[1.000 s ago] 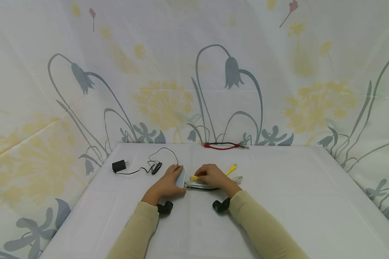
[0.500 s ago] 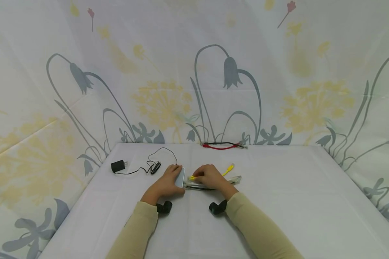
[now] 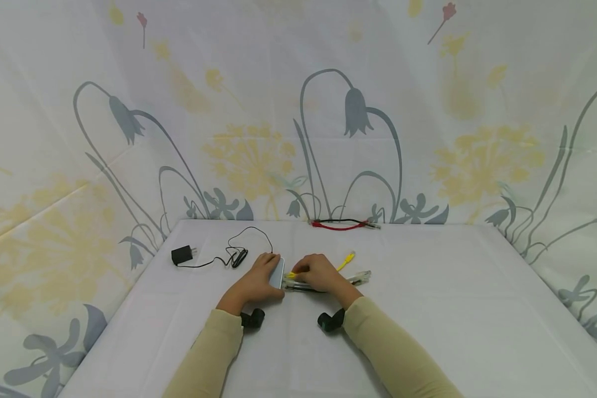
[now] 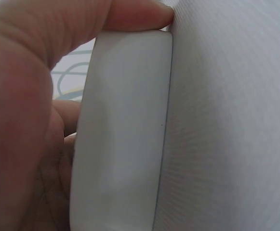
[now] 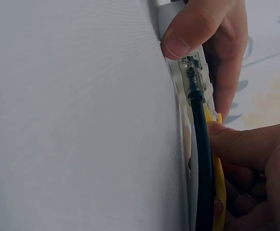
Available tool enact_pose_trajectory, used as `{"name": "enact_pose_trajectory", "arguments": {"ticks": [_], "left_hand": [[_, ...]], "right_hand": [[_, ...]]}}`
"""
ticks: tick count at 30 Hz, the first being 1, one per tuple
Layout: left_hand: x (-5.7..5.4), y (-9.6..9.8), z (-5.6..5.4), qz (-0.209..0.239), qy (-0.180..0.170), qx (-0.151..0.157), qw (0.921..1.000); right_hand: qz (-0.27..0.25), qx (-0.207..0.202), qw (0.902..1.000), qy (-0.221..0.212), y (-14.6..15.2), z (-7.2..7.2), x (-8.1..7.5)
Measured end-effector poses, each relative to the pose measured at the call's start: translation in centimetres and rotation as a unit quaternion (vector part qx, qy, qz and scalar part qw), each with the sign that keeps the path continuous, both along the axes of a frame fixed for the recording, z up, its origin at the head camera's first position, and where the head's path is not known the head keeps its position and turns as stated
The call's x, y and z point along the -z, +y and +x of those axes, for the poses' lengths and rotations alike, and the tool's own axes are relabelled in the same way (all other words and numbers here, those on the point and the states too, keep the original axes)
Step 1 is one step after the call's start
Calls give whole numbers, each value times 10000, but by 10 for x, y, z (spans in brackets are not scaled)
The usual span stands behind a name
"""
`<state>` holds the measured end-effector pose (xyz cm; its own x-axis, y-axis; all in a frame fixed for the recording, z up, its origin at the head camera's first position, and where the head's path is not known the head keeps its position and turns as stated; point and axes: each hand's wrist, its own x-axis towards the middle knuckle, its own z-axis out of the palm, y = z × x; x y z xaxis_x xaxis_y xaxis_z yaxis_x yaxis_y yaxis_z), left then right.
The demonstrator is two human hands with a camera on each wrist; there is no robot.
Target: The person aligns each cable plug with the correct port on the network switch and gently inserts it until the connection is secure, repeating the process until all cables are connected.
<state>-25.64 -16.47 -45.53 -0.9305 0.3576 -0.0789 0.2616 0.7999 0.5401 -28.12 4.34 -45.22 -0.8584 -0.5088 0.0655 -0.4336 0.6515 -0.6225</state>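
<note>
My left hand point(image 3: 256, 281) grips a small white network switch point(image 4: 120, 130) across its ends, thumb on the near end. The switch lies flat on the white cloth. A black Ethernet cable point(image 5: 203, 144) has its clear plug at the port side, beside the left thumb. My right hand point(image 3: 320, 273) pinches a yellow Ethernet cable point(image 5: 220, 185) between thumb and fingers, just behind its plug. That plug is right at the port side, partly hidden in the right wrist view. The yellow cable's free end point(image 3: 349, 257) points away to the back right.
A black power adapter point(image 3: 182, 255) lies at left, its thin cord running past a tied bundle point(image 3: 239, 258) to the switch. Red and black patch cables point(image 3: 340, 228) lie along the table's back edge. Clear plugs point(image 3: 362, 278) of other cables lie right of the right hand.
My right hand has shifted slightly left, bringing the yellow plug closer to the switch. The yellow cable's free end has moved left with it. My left hand keeps its hold.
</note>
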Motion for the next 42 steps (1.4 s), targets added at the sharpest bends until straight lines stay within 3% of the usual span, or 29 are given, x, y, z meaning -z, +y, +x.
{"name": "enact_pose_trajectory", "arguments": {"ticks": [15, 35, 42], "left_hand": [[-3, 1, 3, 18, -8, -16, 10000], [-3, 0, 2, -4, -46, -35, 10000], [-2, 1, 1, 4, -37, -50, 10000]], "right_hand": [[323, -45, 9994, -123, -3, -2, -5], [210, -107, 9989, -413, 1, -6, -1], [108, -211, 9993, -283, 3, -3, 0]]}}
